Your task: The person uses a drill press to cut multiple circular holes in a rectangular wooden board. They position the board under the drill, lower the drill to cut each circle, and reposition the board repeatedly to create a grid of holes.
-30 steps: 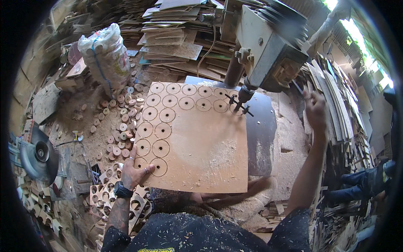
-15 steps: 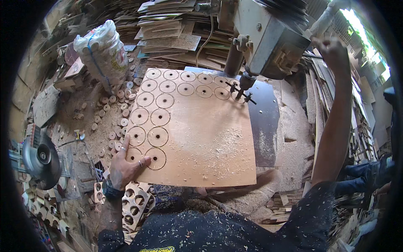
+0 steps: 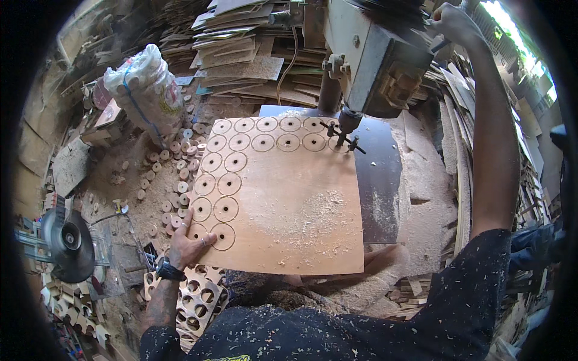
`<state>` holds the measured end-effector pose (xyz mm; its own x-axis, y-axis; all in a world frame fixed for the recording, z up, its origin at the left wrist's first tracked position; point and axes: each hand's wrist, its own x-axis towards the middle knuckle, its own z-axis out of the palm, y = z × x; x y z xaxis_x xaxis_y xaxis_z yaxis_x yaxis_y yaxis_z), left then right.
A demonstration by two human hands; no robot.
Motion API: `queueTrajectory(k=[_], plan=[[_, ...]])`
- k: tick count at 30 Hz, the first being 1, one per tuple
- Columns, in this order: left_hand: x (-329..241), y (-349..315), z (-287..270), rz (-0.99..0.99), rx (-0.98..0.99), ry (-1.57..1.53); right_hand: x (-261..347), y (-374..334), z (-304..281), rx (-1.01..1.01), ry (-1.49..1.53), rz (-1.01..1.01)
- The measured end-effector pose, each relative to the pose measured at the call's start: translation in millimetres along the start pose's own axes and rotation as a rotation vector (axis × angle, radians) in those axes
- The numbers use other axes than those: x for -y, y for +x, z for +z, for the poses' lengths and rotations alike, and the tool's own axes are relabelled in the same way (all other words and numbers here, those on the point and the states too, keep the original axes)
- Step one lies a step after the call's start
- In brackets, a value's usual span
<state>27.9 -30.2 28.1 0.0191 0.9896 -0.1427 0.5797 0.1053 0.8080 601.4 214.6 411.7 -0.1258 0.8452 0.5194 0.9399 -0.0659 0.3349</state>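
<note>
A thin reddish-brown wooden board lies under a drill press. Rows of ringed circles, each with a dark centre hole, run along its far and left sides. My left hand grips the board's near left edge, thumb on top and index finger stretched along the side; its other fingers are hidden. Up at the right, my right hand is closed round the press's feed lever. Below the chuck, a circle cutter with a crossbar stands over a ring near the board's far right corner; contact cannot be made out.
Beneath the board is a dark table. Wooden discs lie heaped on the left, beside a filled plastic sack. A fan stands farther left. Stacked sheets rise behind; hole-punched offcuts lie near my left forearm.
My right hand has moved up and away on the lever. The view has shifted slightly, so the board appears lower. My left hand keeps its place on the board.
</note>
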Motion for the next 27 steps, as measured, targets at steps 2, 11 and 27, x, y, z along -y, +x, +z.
queueTrajectory(k=[2,11,27], plan=[[0.3,-0.7,8.3,-0.043,-0.004,0.096,1.3,0.5,-2.2,0.002,0.013,-0.010],[-10.9,6.3,-7.2,0.156,-0.113,0.387,11.5,7.5,-10.8,0.135,-0.096,0.132],[25.8,5.4,17.3,0.005,0.036,0.234,-16.6,75.8,43.0,0.120,-0.001,0.065]])
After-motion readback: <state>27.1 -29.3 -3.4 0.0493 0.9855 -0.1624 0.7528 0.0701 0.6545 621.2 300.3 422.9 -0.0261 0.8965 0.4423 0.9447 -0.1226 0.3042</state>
